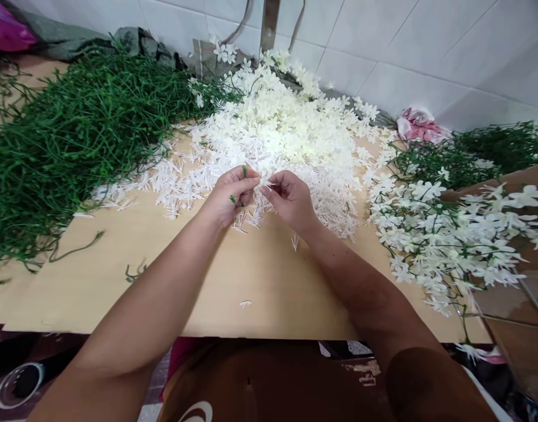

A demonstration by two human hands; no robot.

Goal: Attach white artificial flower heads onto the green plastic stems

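Note:
My left hand is closed, with bits of a green artificial stem poking out between its fingers. Its thumb and forefinger meet my right hand at a small white artificial flower. The fingertips of my right hand pinch that flower from the other side. Fingers partly cover where flower and stem come together. Just beyond both hands spreads a layer of thin white plastic pieces, which runs up to a heap of loose cream-white flower heads.
A large pile of green stems covers the table's left side. At the right lie finished-looking white flower sprays beside more greenery. A pink-and-white bag sits by the tiled wall. The cardboard tabletop ends near my body.

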